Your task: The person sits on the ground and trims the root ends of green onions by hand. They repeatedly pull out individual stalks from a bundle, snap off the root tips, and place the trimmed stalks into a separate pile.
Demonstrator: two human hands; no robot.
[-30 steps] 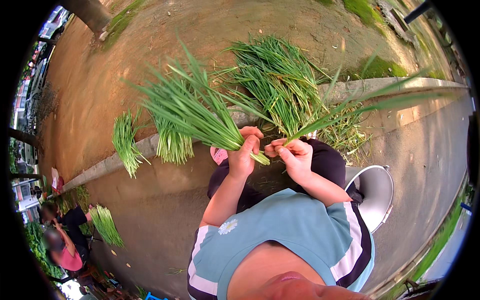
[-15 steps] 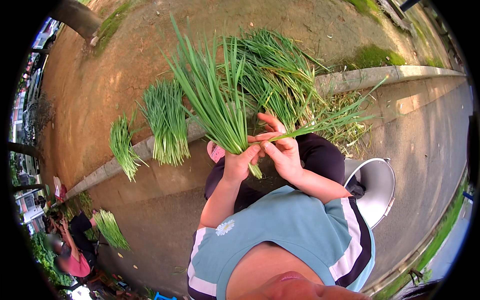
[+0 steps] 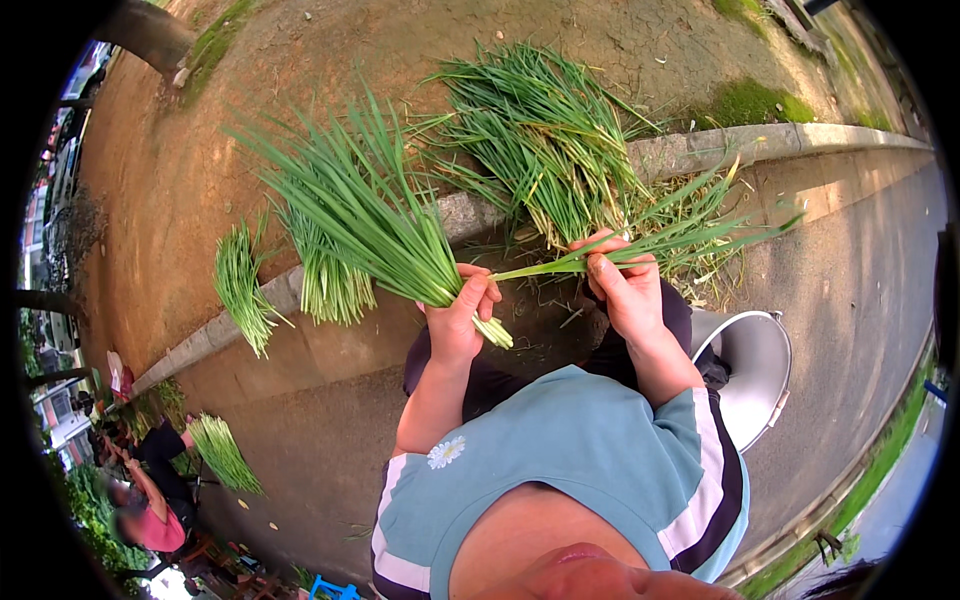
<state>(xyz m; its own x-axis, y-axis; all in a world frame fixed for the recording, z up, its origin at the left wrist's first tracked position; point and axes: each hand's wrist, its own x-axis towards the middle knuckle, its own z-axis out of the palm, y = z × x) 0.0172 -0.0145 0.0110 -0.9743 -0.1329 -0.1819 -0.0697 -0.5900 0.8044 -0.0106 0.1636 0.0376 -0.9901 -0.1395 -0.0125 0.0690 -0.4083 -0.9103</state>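
Note:
A thick bunch of garlic chives (image 3: 385, 220) is gripped near its pale stem ends by my left hand (image 3: 462, 310). Its long green blades fan out up and to the left. My right hand (image 3: 628, 285) pinches a few chive stalks (image 3: 690, 240), whose leaves trail to the right. Their pale ends stretch across to the fingers of my left hand. Just beyond my hands lies a large loose pile of chives (image 3: 540, 130) across the curb.
Two sorted bundles, a chive bundle (image 3: 335, 265) and a smaller chive bundle (image 3: 243, 285), lean on the curb (image 3: 690, 152) at left. Yellowed trimmings (image 3: 705, 265) litter the ground. A pale bucket (image 3: 752, 385) stands at my right. Another person (image 3: 160, 520) sits at lower left beside more chives (image 3: 225, 455).
My hands have moved apart: the left with its bunch to the left, the right up and to the right, drawing the few stalks out between them.

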